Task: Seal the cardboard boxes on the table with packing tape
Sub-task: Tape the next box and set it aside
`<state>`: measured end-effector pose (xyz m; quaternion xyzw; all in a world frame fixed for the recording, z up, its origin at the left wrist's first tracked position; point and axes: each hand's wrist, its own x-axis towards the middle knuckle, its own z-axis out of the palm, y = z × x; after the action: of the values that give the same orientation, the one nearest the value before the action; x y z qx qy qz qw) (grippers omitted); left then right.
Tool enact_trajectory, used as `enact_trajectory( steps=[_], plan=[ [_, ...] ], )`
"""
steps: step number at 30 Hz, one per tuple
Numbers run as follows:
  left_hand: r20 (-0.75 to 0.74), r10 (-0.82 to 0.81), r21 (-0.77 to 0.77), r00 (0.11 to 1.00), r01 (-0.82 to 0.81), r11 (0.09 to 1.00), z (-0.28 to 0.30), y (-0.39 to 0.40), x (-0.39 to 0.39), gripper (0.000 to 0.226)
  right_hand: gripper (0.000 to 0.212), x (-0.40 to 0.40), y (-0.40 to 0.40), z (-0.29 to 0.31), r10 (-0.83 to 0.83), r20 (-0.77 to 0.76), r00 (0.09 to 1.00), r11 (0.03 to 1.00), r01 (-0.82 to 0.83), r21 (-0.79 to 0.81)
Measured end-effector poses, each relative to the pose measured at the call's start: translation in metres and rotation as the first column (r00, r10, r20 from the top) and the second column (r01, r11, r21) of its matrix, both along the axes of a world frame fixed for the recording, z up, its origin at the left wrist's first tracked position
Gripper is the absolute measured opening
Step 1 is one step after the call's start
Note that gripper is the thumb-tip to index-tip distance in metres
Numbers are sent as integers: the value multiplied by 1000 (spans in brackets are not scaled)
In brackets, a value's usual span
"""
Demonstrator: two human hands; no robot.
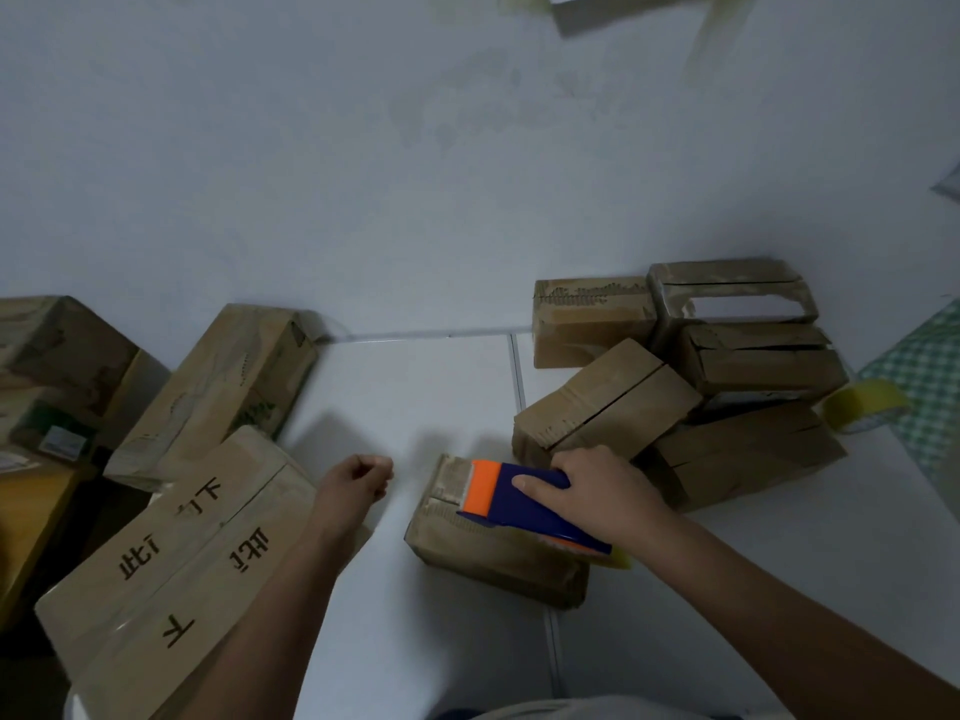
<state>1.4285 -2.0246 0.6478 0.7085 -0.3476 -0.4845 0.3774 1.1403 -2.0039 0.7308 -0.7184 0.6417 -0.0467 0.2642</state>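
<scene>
Taping in hand: the right hand (597, 485) grips the dispenser (524, 498) on the near box (483, 558) at mid-surface (415, 387), left hand (358, 483) clenched, holding nothing, just beside; next, probably, a steady pull along the seam.

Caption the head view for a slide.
Right hand runs a tape dispenser over a small cardboard box.

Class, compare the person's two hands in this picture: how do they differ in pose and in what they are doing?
The right hand grips the blue and orange tape dispenser on a small box; the left hand holds nothing. The right hand's forefinger lies straight along the dispenser; the left hand's fingers are curled into a fist. Both reach over the white table.
</scene>
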Motion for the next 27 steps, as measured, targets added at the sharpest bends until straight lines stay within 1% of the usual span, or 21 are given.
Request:
enact_trajectory(
  steps=[2,4,5,6,9,10,13,17,18,20,21,22,24,25,26,27],
  plan=[
    [118,-11,-21,993,14,1000,-7,-2,-5,10,63,3,0,-1,8,-25,1000,1000,-8,-16],
    [238,-46,10,970,45,999,-15,-3,-12,7,63,4,0,-2,5,-37,999,1000,-6,-17],
    [269,-71,39,960,63,997,-20,-3,-15,6,63,4,1,-3,3,-44,999,1000,-3,-15],
    [261,-93,69,961,78,995,-25,-2,-18,5,63,4,1,-4,0,-50,999,1000,-1,-12],
    [69,-116,155,991,104,982,-39,3,-27,11,62,5,1,-7,-4,-57,998,1000,3,-10],
    [33,-123,170,992,116,979,-41,5,-28,13,62,5,1,-8,-5,-58,998,1000,4,-10],
    [48,-190,209,981,176,962,-45,4,-28,16,63,6,1,-8,-16,-59,998,1000,15,-12],
    [32,-287,277,957,268,923,-46,0,-23,27,62,6,1,-9,-21,-48,999,1000,20,-17],
    [47,-305,291,951,279,915,-46,0,-23,30,62,6,2,-9,-20,-45,999,1000,19,-17],
    [159,-348,325,924,284,902,-46,-1,-23,40,61,6,1,-8,-17,-44,999,1000,16,-15],
    [216,-337,309,916,264,914,-45,-1,-24,38,61,6,1,-8,-16,-44,999,1000,16,-12],
    [249,-294,256,923,230,939,-44,-1,-25,33,60,6,0,-8,-16,-44,999,1000,15,-8],
    [245,-199,104,949,178,979,-39,0,-30,28,60,7,-1,-8,-15,-44,999,1000,15,-2],
    [231,-201,52,952,194,980,-33,1,-34,27,60,7,-1,-8,-13,-46,999,1000,13,3],
    [236,-250,27,939,251,968,-28,1,-39,29,60,8,-1,-7,-10,-48,999,1000,10,10],
    [260,-329,29,908,334,942,-24,1,-44,32,61,8,-2,-7,-4,-52,999,1000,5,18]
  ],
)
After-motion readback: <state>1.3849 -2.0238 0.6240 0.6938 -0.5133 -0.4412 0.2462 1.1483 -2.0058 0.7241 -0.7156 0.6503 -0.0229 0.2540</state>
